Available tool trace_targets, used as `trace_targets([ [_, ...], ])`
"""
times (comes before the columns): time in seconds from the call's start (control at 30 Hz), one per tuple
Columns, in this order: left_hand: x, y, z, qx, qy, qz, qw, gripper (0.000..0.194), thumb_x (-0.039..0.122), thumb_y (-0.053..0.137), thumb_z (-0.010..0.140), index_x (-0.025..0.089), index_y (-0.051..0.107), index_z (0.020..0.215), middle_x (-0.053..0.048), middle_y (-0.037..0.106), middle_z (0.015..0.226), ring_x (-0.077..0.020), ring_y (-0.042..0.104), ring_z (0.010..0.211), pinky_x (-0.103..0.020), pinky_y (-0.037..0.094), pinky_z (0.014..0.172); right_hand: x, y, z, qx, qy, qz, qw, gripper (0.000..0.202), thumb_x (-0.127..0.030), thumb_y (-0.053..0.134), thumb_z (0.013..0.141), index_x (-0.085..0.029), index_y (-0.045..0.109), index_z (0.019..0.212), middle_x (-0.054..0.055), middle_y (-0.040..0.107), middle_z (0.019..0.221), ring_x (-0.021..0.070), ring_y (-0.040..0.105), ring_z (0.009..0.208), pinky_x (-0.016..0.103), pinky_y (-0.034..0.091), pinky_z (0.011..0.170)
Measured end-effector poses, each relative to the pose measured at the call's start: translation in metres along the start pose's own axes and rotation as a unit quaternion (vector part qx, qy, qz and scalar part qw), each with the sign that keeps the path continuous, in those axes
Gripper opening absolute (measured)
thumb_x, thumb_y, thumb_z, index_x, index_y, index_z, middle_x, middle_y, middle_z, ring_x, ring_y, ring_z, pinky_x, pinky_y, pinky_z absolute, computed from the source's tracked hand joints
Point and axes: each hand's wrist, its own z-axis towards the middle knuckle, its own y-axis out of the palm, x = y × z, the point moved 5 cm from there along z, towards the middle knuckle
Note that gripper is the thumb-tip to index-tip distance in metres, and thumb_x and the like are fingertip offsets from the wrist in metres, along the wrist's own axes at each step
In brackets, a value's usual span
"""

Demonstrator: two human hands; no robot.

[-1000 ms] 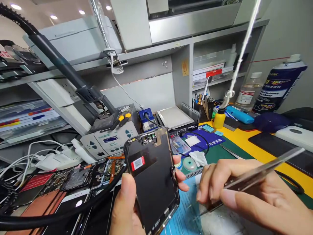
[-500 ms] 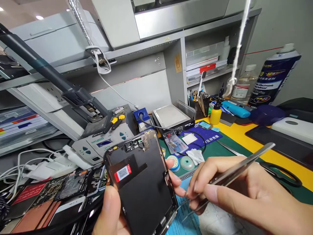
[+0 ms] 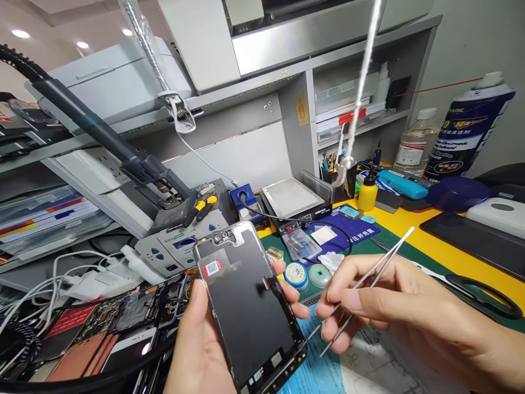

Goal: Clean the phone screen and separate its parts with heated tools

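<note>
My left hand (image 3: 199, 334) is wrapped round a phone screen assembly (image 3: 246, 301), thumb on its left edge and fingertips on its right. The black back side faces me, with a small red-and-white QR label (image 3: 212, 267) near the top and a camera cutout (image 3: 222, 237) above it. In my right hand (image 3: 394, 312) is a pair of metal tweezers (image 3: 371, 282), pinched between thumb and fingers. Their tips are apart and point down-left, close to the lower right corner of the screen assembly; I cannot tell whether one tip touches it.
Left lie several dismantled phones (image 3: 135, 306) and white cables (image 3: 86, 282). Behind stand a grey soldering station (image 3: 176, 246) and a flat heating plate (image 3: 293, 197). Scissors (image 3: 471, 290) lie at the right on the green mat. A white cord (image 3: 365, 65) hangs in front.
The screen assembly has moved down and slightly right, with its back turned more fully toward me. The tweezers have rolled in my right hand, now showing both arms. The camera view has shifted a little.
</note>
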Motion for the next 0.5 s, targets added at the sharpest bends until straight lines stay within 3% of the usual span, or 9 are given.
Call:
trace_targets([
  [0.13, 0.000, -0.006, 0.006, -0.004, 0.009, 0.000, 1.000, 0.069, 0.060, 0.057, 0.085, 0.017, 0.057, 0.139, -0.014, 0.077, 0.103, -0.0420, 0.072, 0.100, -0.058, 0.062, 0.076, 0.001, 0.000, 0.000, -0.003, 0.010, 0.022, 1.000, 0.018, -0.036, 0.078, 0.082, -0.018, 0.078, 0.085, 0.012, 0.077, 0.086, 0.0215, 0.076, 0.075, 0.032, 0.063, 0.074],
  [0.33, -0.005, 0.014, 0.005, -0.048, 0.028, -0.057, 0.997, 0.060, 0.048, 0.057, 0.091, 0.022, 0.052, 0.144, -0.007, 0.079, 0.096, -0.0321, 0.072, 0.103, -0.048, 0.060, 0.089, -0.001, 0.005, 0.004, 0.026, 0.064, 0.081, 0.994, 0.024, -0.036, 0.084, 0.073, -0.015, 0.076, 0.082, 0.012, 0.076, 0.085, 0.0214, 0.074, 0.073, 0.033, 0.061, 0.074],
  [0.5, -0.010, 0.014, 0.001, -0.063, 0.016, -0.058, 0.996, 0.056, 0.048, 0.050, 0.093, 0.015, 0.058, 0.139, -0.014, 0.078, 0.104, -0.0357, 0.073, 0.094, -0.054, 0.059, 0.084, 0.000, 0.007, 0.002, 0.030, 0.069, 0.088, 0.993, 0.024, -0.034, 0.083, 0.076, -0.014, 0.074, 0.083, 0.011, 0.075, 0.087, 0.0201, 0.072, 0.073, 0.034, 0.060, 0.076],
])
